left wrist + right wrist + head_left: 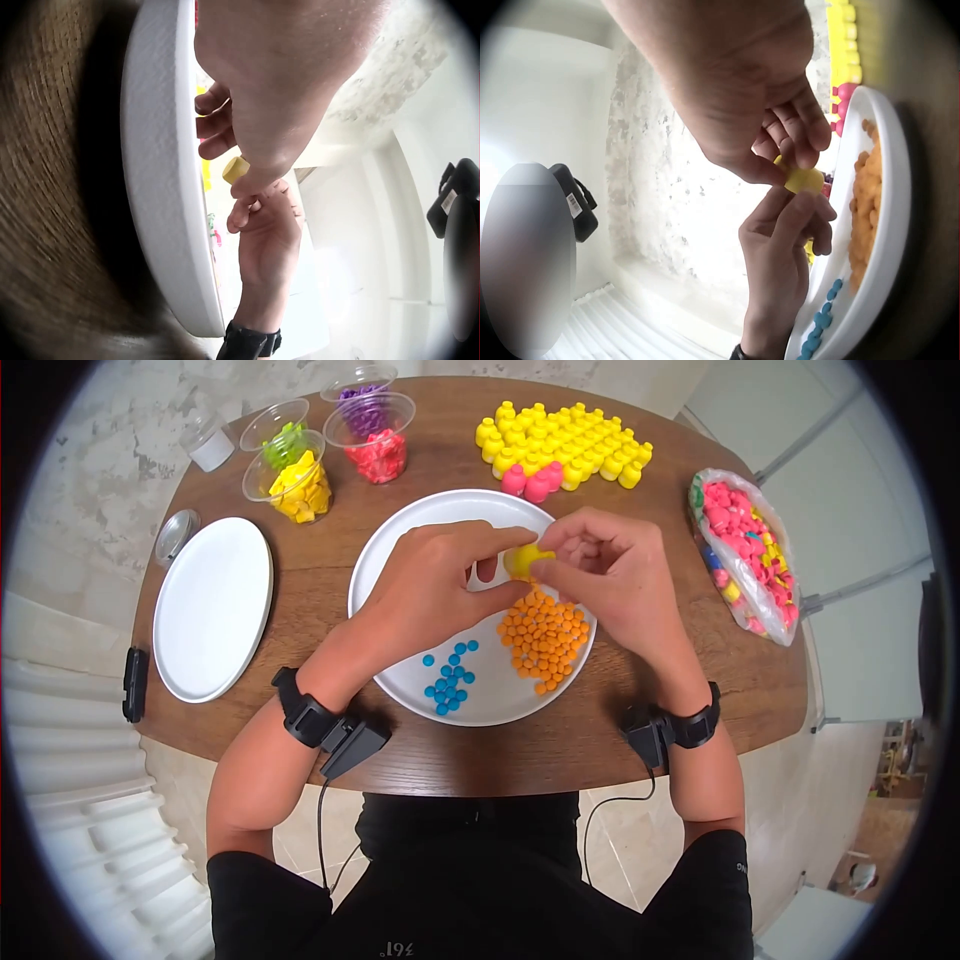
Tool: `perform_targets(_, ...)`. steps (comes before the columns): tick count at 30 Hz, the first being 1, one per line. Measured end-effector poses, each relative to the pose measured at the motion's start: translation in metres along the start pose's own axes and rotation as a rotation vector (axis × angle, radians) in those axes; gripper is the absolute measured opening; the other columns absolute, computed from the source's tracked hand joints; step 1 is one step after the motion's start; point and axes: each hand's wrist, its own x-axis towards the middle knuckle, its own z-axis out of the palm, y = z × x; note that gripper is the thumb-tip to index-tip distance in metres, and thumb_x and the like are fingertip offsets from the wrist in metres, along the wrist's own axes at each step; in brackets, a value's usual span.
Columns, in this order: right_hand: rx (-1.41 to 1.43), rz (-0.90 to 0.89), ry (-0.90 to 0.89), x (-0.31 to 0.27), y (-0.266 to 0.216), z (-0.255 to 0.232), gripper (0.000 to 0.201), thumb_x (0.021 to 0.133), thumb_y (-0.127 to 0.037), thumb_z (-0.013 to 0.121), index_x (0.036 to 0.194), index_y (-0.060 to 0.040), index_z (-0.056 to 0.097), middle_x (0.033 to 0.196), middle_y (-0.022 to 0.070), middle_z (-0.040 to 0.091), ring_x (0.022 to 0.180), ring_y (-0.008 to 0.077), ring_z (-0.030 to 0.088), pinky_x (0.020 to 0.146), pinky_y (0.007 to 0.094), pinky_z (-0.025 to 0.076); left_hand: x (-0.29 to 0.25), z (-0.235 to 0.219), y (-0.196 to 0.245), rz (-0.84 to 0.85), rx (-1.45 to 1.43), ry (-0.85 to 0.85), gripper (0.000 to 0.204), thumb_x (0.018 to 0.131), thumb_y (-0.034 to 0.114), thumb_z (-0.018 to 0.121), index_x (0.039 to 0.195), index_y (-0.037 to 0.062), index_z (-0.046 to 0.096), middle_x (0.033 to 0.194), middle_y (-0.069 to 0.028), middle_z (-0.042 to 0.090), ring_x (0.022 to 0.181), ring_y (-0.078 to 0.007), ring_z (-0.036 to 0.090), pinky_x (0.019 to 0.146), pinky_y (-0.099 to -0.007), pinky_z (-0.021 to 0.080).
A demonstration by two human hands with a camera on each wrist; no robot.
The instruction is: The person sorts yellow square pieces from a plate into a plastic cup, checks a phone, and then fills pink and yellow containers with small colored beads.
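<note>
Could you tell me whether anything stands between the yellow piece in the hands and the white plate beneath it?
Nothing visible does. Both the left hand and the right hand pinch the yellow piece above the white plate. Bare plate surface lies directly below it, with the orange beads just to the near side.

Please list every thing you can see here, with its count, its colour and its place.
yellow piece: one, yellow, pinched by both hands above the round plate
round plate: one, white, table centre
orange beads: one pile, orange, on the round plate
blue beads: small cluster, blue, on the round plate
oval plate: one, white, left
cups: four, clear, far left
yellow block group: one, yellow with pink, far centre
bag: one, mostly pink pieces, right
left hand: pinches the piece
right hand: pinches the piece
</note>
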Motion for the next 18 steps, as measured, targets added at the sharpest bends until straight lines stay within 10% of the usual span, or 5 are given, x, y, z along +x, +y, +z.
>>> perform_targets(18, 0.283, 0.134, -0.195, 0.003, -0.001, -0.006, 0.013, 0.092, -0.004, 0.073, 0.101, 0.0059, 0.075, 0.078, 0.0042, 0.073, 0.064, 0.0049, 0.062, 0.055, 0.0206, 0.045, -0.002, 0.0, 0.004, -0.255, -0.25, -0.092, 0.036, 0.082, 0.002, 0.084, 0.117, -0.0009, 0.077, 0.076, 0.0021, 0.06, 0.064, -0.0039, 0.048, 0.059, -0.0224, 0.041)
